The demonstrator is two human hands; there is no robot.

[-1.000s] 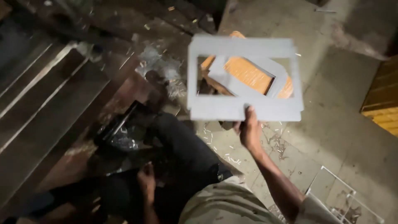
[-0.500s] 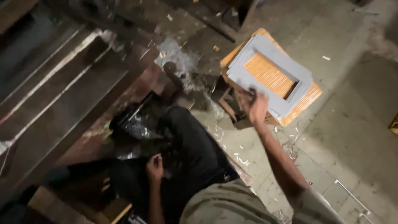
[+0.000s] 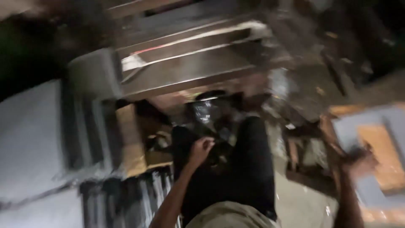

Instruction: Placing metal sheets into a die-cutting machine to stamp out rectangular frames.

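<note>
heavily blurred view, looking down over dark trousers (image 3: 253, 169). far left: pale grey slabs (image 3: 29, 139) and a stack of dark strips (image 3: 122, 202) lying beside a wooden block (image 3: 130, 139). top centre: long dark metal channels (image 3: 190, 63) running across. left hand (image 3: 200, 150) resting loosely curled on the knee, holding nothing visible. far right: right hand (image 3: 358, 164) pressing on the grey frame (image 3: 358, 139), grip too smeared to tell whether clamped. frame lying flat on an orange board (image 3: 386, 162) on the floor (image 3: 303, 202), at the right edge. hands well apart.
</note>
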